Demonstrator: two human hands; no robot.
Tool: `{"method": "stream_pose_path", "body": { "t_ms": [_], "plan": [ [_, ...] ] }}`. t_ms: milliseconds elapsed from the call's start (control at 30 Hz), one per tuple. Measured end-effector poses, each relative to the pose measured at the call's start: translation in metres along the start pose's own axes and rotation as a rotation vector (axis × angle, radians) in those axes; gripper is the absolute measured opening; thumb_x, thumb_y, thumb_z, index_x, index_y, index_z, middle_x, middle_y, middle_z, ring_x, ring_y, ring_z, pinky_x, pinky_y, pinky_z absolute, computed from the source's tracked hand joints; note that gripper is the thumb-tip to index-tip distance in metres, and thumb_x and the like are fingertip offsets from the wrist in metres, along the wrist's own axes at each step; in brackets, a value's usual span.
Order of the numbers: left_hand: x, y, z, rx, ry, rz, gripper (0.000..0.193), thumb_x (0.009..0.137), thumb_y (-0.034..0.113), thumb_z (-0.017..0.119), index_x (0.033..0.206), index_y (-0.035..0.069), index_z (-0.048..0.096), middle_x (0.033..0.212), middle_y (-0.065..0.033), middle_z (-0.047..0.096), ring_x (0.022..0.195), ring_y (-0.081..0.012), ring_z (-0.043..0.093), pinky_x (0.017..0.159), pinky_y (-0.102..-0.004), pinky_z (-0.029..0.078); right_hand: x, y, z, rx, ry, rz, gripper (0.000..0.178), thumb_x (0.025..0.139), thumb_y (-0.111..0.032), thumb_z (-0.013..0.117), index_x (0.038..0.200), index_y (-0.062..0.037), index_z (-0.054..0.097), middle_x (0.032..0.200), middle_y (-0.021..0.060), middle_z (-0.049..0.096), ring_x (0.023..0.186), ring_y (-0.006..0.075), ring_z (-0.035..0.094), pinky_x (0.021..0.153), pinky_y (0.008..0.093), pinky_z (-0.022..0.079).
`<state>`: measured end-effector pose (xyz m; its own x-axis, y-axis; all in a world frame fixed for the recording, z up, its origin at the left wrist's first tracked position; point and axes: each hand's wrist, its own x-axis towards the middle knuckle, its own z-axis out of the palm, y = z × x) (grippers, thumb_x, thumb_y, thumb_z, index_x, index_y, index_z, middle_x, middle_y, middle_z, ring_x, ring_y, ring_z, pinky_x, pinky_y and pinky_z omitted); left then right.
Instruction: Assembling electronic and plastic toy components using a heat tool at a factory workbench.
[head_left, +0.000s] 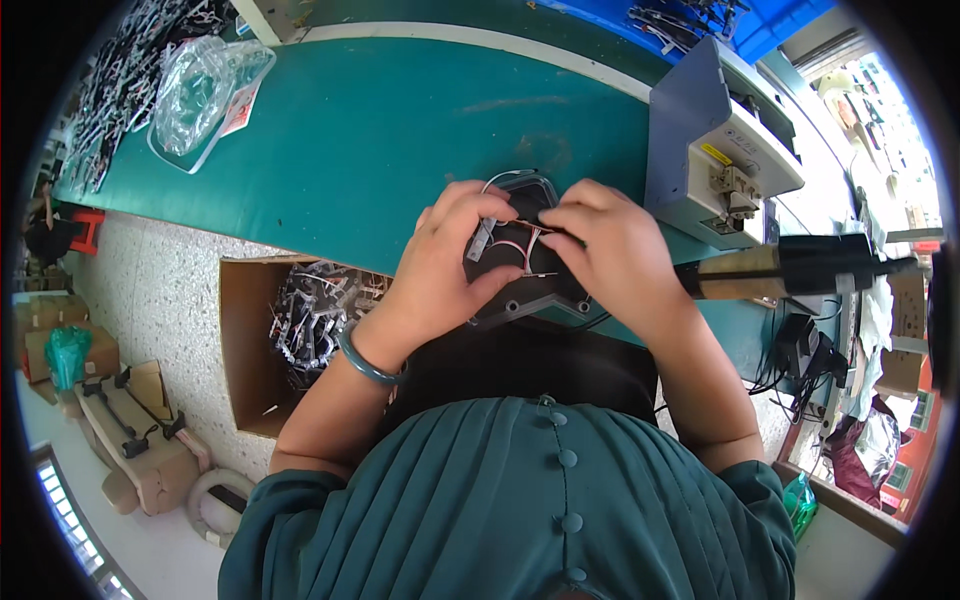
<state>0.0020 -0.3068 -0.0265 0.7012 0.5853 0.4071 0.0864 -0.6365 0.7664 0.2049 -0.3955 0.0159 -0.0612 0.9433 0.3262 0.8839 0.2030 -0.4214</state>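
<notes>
A dark plastic housing [540,304] lies at the near edge of the green workbench, in front of my body. Thin wires [512,243], white and reddish, run inside it, along with a small metal strip [480,240]. My left hand [440,255] curls over the housing's left side, thumb and fingers bent around its inner parts. On the other side my right hand [612,240] pinches with thumb and forefinger near the wires at the housing's upper right. What exactly sits between the fingertips of either hand is too small to make out.
A grey boxy machine [690,150] stands at the right, near a dark and tan cylindrical tool [780,272]. Clear plastic bags [200,95] and a heap of small parts [120,80] lie far left. Below the bench edge, a cardboard box [245,340] holds more parts.
</notes>
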Motion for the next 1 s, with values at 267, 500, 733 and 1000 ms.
{"method": "stream_pose_path", "body": {
  "t_ms": [267, 500, 733, 1000],
  "plan": [
    [-0.010, 0.009, 0.007, 0.100, 0.098, -0.003, 0.053, 0.065, 0.009, 0.090, 0.109, 0.016, 0.060, 0.125, -0.0062, 0.059, 0.114, -0.0269, 0.060, 0.093, -0.0401, 0.039, -0.008, -0.002, -0.013, 0.075, -0.089, 0.066, 0.009, 0.083, -0.004, 0.073, 0.091, -0.0009, 0.073, 0.081, 0.0110, 0.065, 0.075, 0.0316, 0.064, 0.066, 0.0379, 0.051],
    [-0.005, 0.018, 0.009, 0.162, 0.141, -0.019, 0.050, 0.061, 0.011, 0.091, 0.100, 0.018, 0.062, 0.119, -0.0047, 0.058, 0.108, -0.0245, 0.059, 0.091, -0.0405, 0.036, -0.008, -0.006, -0.025, 0.303, -0.112, 0.259, 0.008, 0.088, -0.003, 0.072, 0.095, 0.0018, 0.073, 0.081, 0.0120, 0.069, 0.065, 0.0186, 0.065, 0.061, 0.0288, 0.050],
    [-0.005, 0.021, 0.012, 0.161, 0.155, -0.006, 0.050, 0.059, 0.012, 0.092, 0.099, 0.017, 0.062, 0.117, -0.0038, 0.058, 0.109, -0.0243, 0.059, 0.091, -0.0406, 0.036, -0.009, -0.003, -0.021, 0.309, -0.108, 0.280, 0.008, 0.088, -0.003, 0.073, 0.095, 0.0022, 0.073, 0.082, 0.0102, 0.071, 0.066, 0.0142, 0.064, 0.061, 0.0273, 0.050],
    [-0.003, 0.020, 0.015, 0.157, 0.168, 0.008, 0.057, 0.059, 0.012, 0.092, 0.106, 0.016, 0.059, 0.116, -0.0044, 0.059, 0.109, -0.0251, 0.059, 0.090, -0.0408, 0.036, -0.011, -0.005, -0.020, 0.266, -0.077, 0.250, 0.009, 0.086, -0.003, 0.073, 0.094, 0.0015, 0.073, 0.080, 0.0107, 0.071, 0.063, 0.0171, 0.065, 0.059, 0.0286, 0.050]
  ]
}}
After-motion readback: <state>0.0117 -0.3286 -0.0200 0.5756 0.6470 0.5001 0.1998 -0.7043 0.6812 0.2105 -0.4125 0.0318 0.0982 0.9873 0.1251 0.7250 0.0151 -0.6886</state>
